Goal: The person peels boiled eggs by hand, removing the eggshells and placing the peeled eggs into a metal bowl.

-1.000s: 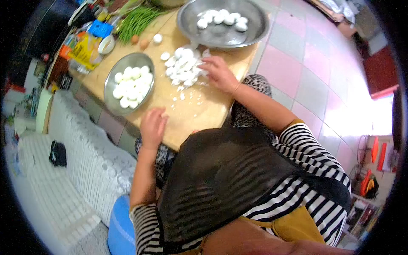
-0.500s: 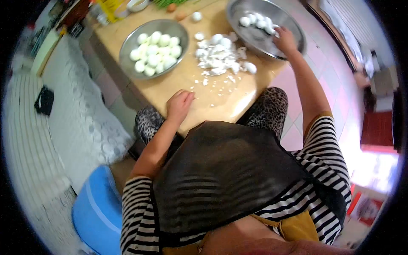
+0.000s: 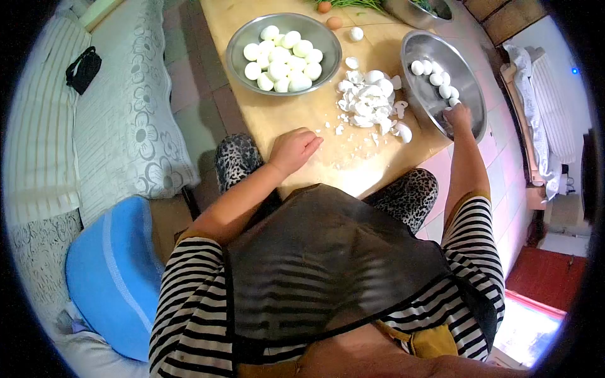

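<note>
My left hand (image 3: 294, 151) rests with curled, closed fingers at the near part of the wooden table (image 3: 252, 112); what it holds, if anything, is hidden. My right hand (image 3: 458, 117) reaches into the large metal basin (image 3: 474, 85) on the right, its fingers closed at the near end of a row of white eggs (image 3: 436, 79). Peeled eggs (image 3: 282, 57) fill a steel bowl (image 3: 238, 74) at the back left. Between bowl and basin lies a pile of broken white shells (image 3: 370, 101), with a whole-looking egg (image 3: 403, 131) at its near right edge.
Two brown eggs (image 3: 334, 23) and a white egg (image 3: 356, 34) lie behind the shells. Green stalks (image 3: 353, 4) and another metal bowl (image 3: 419, 16) are at the far edge. A blue stool (image 3: 113, 264) and a covered sofa (image 3: 120, 120) stand on the left.
The view has shifted, so the table appears differently placed. My right hand has gone from the shell pile into the basin and to its near end. My left hand's fingers have curled closed.
</note>
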Demonstrator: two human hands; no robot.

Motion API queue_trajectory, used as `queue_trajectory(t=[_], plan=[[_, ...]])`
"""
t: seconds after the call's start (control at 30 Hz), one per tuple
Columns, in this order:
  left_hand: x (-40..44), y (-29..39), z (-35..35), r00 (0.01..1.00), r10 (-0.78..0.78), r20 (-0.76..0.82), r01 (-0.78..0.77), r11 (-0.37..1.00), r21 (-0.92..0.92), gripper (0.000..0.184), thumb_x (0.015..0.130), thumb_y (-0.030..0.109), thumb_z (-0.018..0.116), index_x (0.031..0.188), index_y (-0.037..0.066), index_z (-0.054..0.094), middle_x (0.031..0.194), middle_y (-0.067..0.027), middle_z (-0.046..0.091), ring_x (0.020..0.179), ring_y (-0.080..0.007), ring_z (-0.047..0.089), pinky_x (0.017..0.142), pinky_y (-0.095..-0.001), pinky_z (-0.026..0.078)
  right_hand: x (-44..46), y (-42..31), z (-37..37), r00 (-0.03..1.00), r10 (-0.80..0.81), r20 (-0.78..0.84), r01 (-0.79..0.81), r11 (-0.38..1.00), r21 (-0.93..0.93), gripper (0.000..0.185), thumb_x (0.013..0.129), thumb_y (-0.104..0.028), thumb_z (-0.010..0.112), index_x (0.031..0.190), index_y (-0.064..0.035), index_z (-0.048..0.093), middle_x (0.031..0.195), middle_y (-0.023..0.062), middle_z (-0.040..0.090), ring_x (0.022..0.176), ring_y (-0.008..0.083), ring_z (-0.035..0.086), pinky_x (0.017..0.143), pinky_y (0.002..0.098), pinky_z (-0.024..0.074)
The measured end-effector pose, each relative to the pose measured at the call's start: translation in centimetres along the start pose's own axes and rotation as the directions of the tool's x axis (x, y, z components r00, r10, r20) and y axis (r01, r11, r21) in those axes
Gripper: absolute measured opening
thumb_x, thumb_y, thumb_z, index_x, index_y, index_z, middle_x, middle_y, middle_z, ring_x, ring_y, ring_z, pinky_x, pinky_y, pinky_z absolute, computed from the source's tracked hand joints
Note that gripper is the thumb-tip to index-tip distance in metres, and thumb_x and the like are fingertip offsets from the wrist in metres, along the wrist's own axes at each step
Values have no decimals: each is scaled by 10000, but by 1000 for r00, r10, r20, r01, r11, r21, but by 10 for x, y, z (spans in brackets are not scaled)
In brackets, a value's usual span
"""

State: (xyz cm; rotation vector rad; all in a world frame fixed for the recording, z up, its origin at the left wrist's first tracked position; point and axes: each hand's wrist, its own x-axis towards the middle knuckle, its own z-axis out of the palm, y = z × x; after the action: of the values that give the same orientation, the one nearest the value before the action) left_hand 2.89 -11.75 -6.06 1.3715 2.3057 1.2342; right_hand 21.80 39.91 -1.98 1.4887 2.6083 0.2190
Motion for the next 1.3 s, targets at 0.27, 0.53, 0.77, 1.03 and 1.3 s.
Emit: queue_trajectory(t=[0.27,0.53,0.77,1.03,1.3], plan=[[1,0,0,999,32,23,-34,997,64,273,912,290,586,797,53,656,793,-96,631,738,-293,623,649,-370,488,-36,-40,-51,999,11,-41,10,874,486,581,724,-209,719,1238,-15,531,1051,180,647,930,250,644,810,347,500],[-1,9,-22,985,120,-123,-128,990,-63,154,878,187,628,948,54,661,981,-109,633,900,-284,622,803,-359,499,-173,-89,-80,835,-42,-549,548,159,821,439,819,-55,679,1231,-26,531,1125,72,607,1015,151,574,838,297,475],[96,-13,-138,864,302,-403,-105,891,443,454,801,55,620,1247,49,534,1365,-176,448,1219,-364,465,1051,-410,376,-287,-129,-31,745,-494,-449,667,528,526,480,713,-40,720,1161,-51,548,1143,153,619,1085,354,558,962,425,443],[163,-100,-153,989,-50,139,-80,609,789,405,821,2,493,1197,96,611,1235,-124,590,1203,-264,523,1134,-438,261,-288,-137,-21,653,-653,-383,746,468,475,423,767,-81,687,1173,-71,566,1203,153,572,1095,356,542,940,418,462],[177,-72,-172,955,-158,250,-171,394,903,228,827,140,574,1025,127,684,1031,-106,675,1067,-265,607,1108,-481,262,-293,-136,-40,678,-516,-524,731,400,552,474,749,22,676,1199,-63,553,1240,177,546,1131,366,528,960,407,453]])
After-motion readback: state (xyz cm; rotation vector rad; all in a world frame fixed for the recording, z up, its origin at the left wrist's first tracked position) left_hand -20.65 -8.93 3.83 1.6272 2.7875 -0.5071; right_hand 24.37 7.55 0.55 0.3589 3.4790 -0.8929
